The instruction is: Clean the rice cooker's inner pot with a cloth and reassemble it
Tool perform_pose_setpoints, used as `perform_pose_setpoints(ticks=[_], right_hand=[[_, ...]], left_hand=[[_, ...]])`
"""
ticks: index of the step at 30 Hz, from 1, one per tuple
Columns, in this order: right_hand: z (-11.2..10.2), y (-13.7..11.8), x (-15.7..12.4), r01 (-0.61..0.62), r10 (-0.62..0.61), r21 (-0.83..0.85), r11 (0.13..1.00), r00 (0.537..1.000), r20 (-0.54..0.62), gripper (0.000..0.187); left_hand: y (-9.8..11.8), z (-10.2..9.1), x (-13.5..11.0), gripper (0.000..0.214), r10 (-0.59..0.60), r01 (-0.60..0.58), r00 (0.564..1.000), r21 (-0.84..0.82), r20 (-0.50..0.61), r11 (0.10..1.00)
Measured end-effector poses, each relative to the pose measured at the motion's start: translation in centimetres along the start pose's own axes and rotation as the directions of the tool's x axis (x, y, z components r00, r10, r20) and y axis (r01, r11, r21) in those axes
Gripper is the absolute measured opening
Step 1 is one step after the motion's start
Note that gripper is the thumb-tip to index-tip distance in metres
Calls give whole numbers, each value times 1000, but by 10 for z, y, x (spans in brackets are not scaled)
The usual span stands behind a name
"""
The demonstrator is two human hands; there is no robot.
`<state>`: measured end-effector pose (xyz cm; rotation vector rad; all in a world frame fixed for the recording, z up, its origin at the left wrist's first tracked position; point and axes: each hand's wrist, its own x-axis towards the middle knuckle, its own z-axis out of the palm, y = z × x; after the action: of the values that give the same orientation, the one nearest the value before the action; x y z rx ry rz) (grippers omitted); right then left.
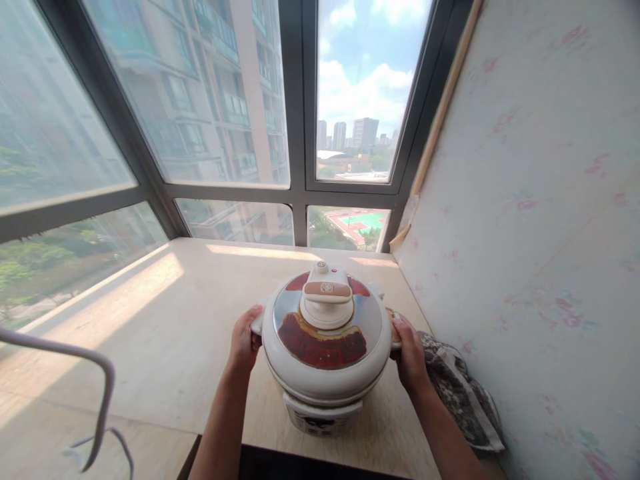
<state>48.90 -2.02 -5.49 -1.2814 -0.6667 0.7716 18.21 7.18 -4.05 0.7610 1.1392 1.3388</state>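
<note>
A white electric pressure cooker [325, 381] stands upright on the pale wooden sill in front of me. Its round lid has a shiny metal ring with dark red panels and a handle [327, 291] on top. My left hand [246, 337] is closed around the side handle on the cooker's left. On the other side, my right hand [407, 347] grips the right handle. Part of each handle is hidden by my fingers. The control panel at the front lies in shade, and I cannot tell from here whether the base is raised or resting.
Patterned dark cloth [463, 393] lies bunched against the flowered wall [545, 267] on the right. A bent grey metal tube [107, 380] rises at the lower left. Window frames [299, 133] border the back and left of the wooden sill [200, 300]. A dark edge runs along the bottom.
</note>
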Motion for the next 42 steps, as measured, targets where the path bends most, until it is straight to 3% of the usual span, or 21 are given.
perform_pose_setpoints(ticks=[21, 24, 30, 35, 37, 39, 42], right_hand=[[-2, -3, -7, -67, 67, -6, 998, 992, 104, 42], [-2, -8, -9, -36, 40, -37, 999, 992, 117, 40], [-14, -23, 7, 78, -21, -203, 976, 963, 269, 35], [-23, -50, 30, 189, -151, -372, 909, 980, 127, 55], [-16, -69, 28, 295, -255, -383, 875, 955, 152, 54], [-1, -90, 19, 434, -358, -364, 824, 897, 259, 44], [31, -117, 5, 665, -480, -334, 668, 728, 490, 32]], left_hand=[[-1, 0, 0, 41, 20, -19, 1000, 25, -10, 999], [0, 1, -1, 41, 1, -1, 1000, 20, -6, 1000], [1, 3, -3, 40, -19, 19, 1000, -12, -12, 1000], [1, 5, -5, 38, -23, 22, 999, -48, -27, 999], [1, 5, -6, 36, -26, 24, 999, -57, -29, 998], [0, 5, -6, 36, -29, 27, 999, -62, -31, 998], [0, 4, -5, 37, -31, 29, 999, -64, -28, 998]])
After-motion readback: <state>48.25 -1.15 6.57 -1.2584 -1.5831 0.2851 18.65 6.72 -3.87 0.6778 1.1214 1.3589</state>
